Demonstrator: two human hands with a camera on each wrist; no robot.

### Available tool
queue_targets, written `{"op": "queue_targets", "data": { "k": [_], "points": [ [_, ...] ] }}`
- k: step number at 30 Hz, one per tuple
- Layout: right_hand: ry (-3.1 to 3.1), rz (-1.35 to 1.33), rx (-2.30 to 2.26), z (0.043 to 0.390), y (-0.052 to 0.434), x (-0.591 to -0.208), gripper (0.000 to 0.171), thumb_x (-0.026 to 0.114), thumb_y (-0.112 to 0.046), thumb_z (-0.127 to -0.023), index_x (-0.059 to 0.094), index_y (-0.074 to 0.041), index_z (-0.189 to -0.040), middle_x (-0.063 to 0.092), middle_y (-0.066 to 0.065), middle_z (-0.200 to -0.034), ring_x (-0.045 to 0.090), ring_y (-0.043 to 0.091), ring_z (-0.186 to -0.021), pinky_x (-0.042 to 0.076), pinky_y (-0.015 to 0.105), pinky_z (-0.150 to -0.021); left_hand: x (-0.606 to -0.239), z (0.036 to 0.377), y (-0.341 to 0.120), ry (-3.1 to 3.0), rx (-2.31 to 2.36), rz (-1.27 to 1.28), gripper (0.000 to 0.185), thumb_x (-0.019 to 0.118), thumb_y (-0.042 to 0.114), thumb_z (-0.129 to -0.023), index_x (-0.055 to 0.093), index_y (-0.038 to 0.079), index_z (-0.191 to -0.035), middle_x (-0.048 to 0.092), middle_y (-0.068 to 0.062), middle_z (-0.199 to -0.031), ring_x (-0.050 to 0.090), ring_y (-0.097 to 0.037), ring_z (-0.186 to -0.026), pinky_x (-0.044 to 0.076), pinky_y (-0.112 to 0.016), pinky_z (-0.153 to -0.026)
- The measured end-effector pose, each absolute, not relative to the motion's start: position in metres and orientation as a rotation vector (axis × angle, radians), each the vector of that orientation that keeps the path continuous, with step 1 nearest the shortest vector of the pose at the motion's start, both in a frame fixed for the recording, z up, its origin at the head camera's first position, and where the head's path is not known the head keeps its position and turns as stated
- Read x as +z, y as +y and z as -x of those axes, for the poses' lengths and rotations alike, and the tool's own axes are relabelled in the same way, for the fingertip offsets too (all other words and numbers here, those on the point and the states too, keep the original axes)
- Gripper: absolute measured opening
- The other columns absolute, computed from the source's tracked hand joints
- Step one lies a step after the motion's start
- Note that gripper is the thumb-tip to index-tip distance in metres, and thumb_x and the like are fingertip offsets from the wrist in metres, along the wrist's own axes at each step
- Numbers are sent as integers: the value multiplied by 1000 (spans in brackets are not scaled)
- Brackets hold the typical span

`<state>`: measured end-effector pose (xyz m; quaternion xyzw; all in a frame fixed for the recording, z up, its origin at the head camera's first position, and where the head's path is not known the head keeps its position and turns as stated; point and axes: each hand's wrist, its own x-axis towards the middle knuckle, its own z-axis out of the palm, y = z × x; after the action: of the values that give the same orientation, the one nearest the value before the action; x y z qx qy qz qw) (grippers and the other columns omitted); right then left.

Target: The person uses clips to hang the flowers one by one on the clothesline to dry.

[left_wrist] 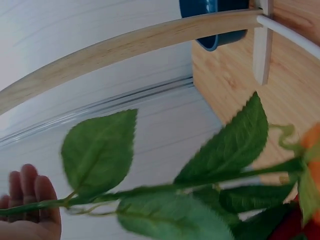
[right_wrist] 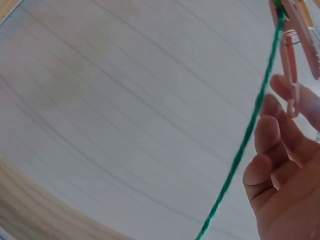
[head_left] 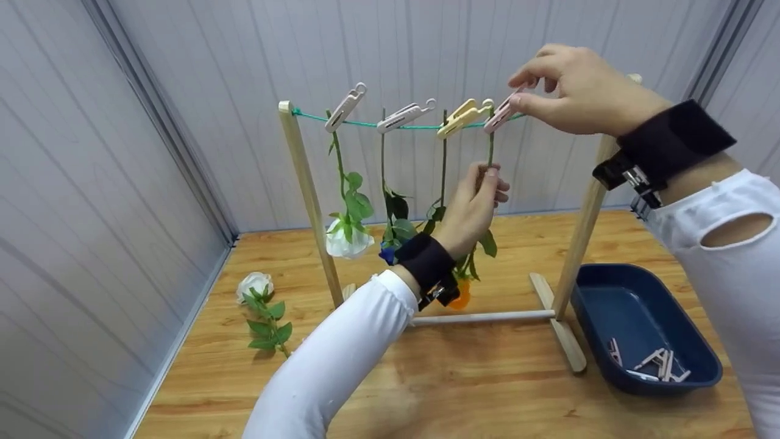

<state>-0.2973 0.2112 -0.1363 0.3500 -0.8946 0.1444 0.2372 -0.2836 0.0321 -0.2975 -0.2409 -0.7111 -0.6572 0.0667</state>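
My right hand (head_left: 579, 91) holds the handle end of a pink clothespin (head_left: 501, 116), which is clipped on the green cord near the right post. In the right wrist view its fingers curl beside the clothespin's handles (right_wrist: 291, 70). Below, my left hand (head_left: 472, 207) pinches the green flower stem (head_left: 491, 149) hanging from that clothespin. The left wrist view shows this stem running past leaves (left_wrist: 100, 152) to an orange bloom (left_wrist: 312, 150), with red petals beside it. To the left hang a white rose (head_left: 348, 239) and a blue flower (head_left: 387, 252), heads down.
A pale clothespin (head_left: 345, 108), a second pale clothespin (head_left: 405, 117) and a yellow clothespin (head_left: 463, 119) grip stems along the cord (head_left: 314, 116). The wooden rack's left post (head_left: 311, 201) stands behind my left arm. Right sits a blue basin (head_left: 627, 305) with several clothespins; left lies a white rose (head_left: 255, 285).
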Motion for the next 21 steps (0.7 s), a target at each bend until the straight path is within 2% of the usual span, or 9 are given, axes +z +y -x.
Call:
{"op": "queue_targets", "data": {
  "k": [2,5,9,11,13,15,17,19,21],
  "points": [
    [-2359,-942,439,295,216,-137,34,66,-20,-106,73,5,-128,65,25,-121,53,26,-95,38,33,-83,-297,278,31,-2209,-1887,725,44,43,18,-118,40,6,-160,61,-15,-145,63,-24,-132,51,-28,-110],
    [-2233,-890,499,291,225,-138,34,67,-17,-104,73,6,-128,64,23,-114,47,8,-88,35,24,-81,-299,269,30,-2292,-1746,728,63,53,16,-114,24,9,-171,42,-16,-169,45,-28,-156,41,-38,-127],
    [-2093,-812,589,286,243,-142,27,67,-11,-102,77,7,-120,60,-10,-97,39,-6,-75,32,14,-71,-304,259,26,-2322,-1627,742,70,58,14,-112,21,5,-171,30,-16,-177,32,-30,-164,31,-42,-133],
    [-2022,-756,649,284,254,-146,21,67,-10,-101,80,5,-107,53,-26,-90,40,-7,-71,32,13,-68,-308,254,22,-2313,-1585,775,68,59,13,-112,25,2,-169,31,-18,-176,33,-30,-164,31,-39,-133],
    [-1964,-678,702,282,266,-153,18,66,-12,-101,80,-8,-89,50,-35,-84,42,-7,-68,33,12,-66,-312,250,17,-2293,-1547,811,61,59,11,-111,32,-1,-165,37,-19,-172,37,-31,-160,35,-36,-131],
    [-1927,-584,751,282,279,-163,25,65,-15,-101,71,-27,-79,50,-36,-76,41,-7,-64,33,11,-64,-317,245,10,-2266,-1486,851,53,59,10,-110,40,-3,-157,45,-21,-163,46,-32,-153,41,-35,-126],
    [-1924,-488,809,282,291,-176,32,65,-18,-102,60,-41,-80,50,-33,-70,39,-6,-59,32,11,-60,-324,240,0,-2233,-1406,877,43,60,9,-109,48,-4,-148,54,-22,-151,55,-33,-141,48,-36,-120],
    [-1956,-393,852,282,301,-192,34,63,-21,-104,58,-42,-78,50,-30,-68,39,-3,-58,32,12,-59,-330,237,-11,-2194,-1334,887,33,61,7,-107,54,-4,-138,60,-21,-138,62,-31,-126,54,-37,-111],
    [-2008,-304,884,285,311,-212,31,62,-22,-105,61,-37,-78,51,-30,-67,41,-2,-58,33,13,-58,-338,234,-24,-2163,-1297,892,25,63,6,-106,58,-4,-128,65,-19,-123,66,-29,-108,59,-37,-97]
  ]
}}
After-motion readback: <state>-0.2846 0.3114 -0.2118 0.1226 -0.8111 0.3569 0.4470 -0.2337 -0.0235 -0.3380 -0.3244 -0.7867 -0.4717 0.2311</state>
